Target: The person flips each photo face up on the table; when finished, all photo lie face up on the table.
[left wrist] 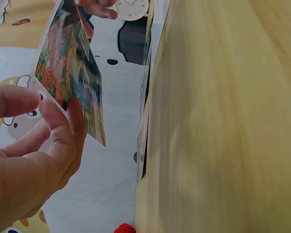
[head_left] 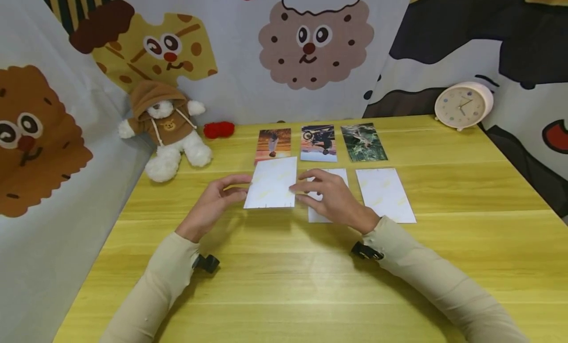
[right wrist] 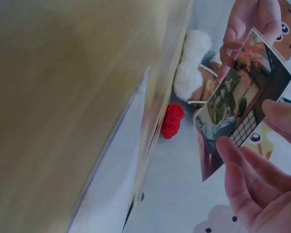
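White-backed photo card, printed orange foliage, figure in blue

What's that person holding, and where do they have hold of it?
A photo card, white back upward: left hand at its left edge, right hand at its right edge.

Behind and beside the yellow wood-grain table hangs white fabric printed with cartoon snacks: a pinkish biscuit behind the table, a brown biscuit to its left. Soft light reflects off the table.
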`<state>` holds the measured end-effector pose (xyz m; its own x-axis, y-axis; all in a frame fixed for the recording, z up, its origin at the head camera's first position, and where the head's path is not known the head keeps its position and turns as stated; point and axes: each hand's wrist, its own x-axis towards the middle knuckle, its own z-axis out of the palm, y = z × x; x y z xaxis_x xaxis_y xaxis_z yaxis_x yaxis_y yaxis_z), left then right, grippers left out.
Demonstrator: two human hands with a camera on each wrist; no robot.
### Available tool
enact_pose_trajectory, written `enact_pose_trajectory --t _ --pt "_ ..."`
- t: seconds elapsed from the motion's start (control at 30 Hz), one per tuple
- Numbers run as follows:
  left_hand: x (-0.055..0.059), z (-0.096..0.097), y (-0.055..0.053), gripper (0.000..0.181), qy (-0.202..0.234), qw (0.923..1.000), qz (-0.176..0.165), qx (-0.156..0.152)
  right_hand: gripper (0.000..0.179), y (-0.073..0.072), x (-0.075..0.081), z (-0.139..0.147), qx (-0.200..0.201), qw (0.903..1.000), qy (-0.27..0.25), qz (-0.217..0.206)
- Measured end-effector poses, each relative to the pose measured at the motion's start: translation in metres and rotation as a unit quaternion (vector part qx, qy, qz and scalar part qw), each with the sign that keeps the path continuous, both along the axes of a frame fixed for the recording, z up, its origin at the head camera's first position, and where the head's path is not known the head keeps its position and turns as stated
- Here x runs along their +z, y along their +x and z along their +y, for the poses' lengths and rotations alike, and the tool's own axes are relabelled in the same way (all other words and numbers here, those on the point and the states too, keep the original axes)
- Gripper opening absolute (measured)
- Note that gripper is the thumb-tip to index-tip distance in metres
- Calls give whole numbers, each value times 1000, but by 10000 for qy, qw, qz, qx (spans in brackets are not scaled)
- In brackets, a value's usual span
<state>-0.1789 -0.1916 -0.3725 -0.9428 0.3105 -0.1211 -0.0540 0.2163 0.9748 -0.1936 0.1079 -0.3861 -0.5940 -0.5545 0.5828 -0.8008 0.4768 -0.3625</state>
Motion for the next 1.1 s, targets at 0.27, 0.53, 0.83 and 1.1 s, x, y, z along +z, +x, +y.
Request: enact_pose_trajectory --t 0.27,0.53,0.83,1.1 --pt "-2 -1 -1 42 100 9999 -35 -15 18 -1 2 0 23 9997 -24 231" --pt "-3 -1 0 41 229 9997 -46 -67 18 -4 1 -2 127 9979 -426 468" --pt "2 -2 0 37 490 9988 -59 -38 18 -6 3 0 110 9966 -712 393" --pt "4 1 1 42 1140 9933 -52 192 18 -14 7 -1 -21 9935 -1105 -282"
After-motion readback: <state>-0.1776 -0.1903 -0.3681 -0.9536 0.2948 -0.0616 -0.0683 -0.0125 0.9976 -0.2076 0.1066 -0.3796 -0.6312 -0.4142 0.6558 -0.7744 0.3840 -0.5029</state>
